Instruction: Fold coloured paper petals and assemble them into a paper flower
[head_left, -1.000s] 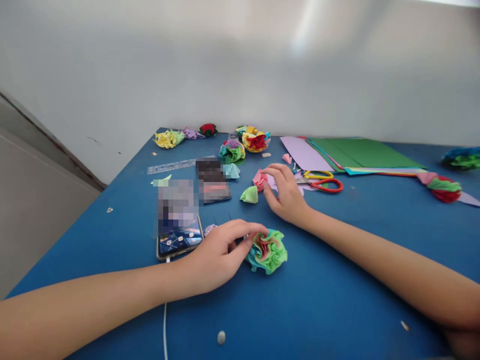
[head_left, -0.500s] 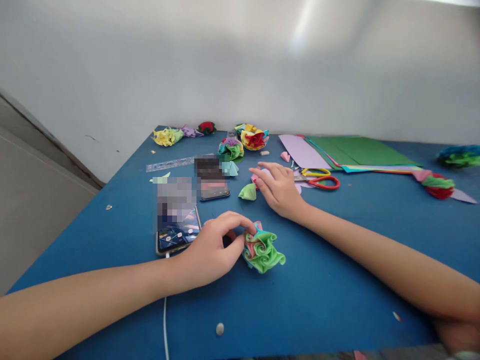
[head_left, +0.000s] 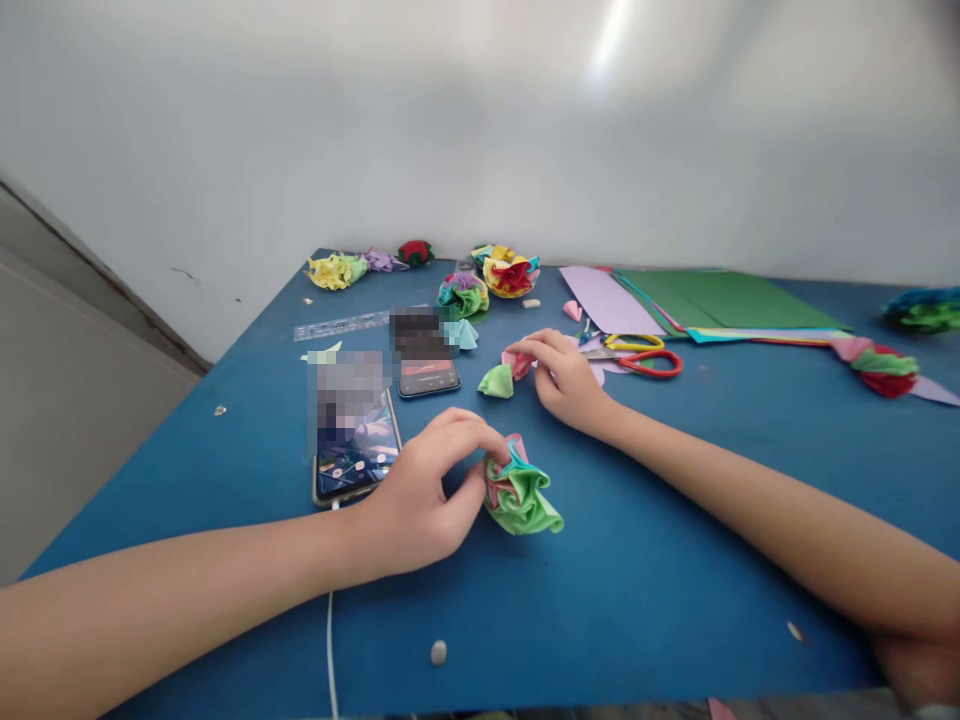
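Observation:
My left hand (head_left: 439,490) is closed in a pinch on the upper left edge of a ruffled paper flower (head_left: 521,500), mostly green with pink and blue folds. The flower is just above or on the blue table; I cannot tell which. Farther back, my right hand (head_left: 562,378) has its fingers bent over a small pink folded paper piece (head_left: 519,362), which they partly hide. A green folded paper piece (head_left: 496,381) lies just left of it. Beside the right hand are scissors (head_left: 651,362) with red and yellow handles, on lilac paper scraps.
Two phones, one (head_left: 356,465) with a white cable (head_left: 330,650), lie left of the hands. Behind them are a clear ruler (head_left: 341,326) and several paper flowers (head_left: 510,277). Coloured paper sheets (head_left: 735,300) are stacked at the back right, by the wall (head_left: 480,130).
My right hand's fingers have drawn in from spread to bent over the pink piece, uncovering more of it. In my left hand the flower has tilted and shifted slightly up and left.

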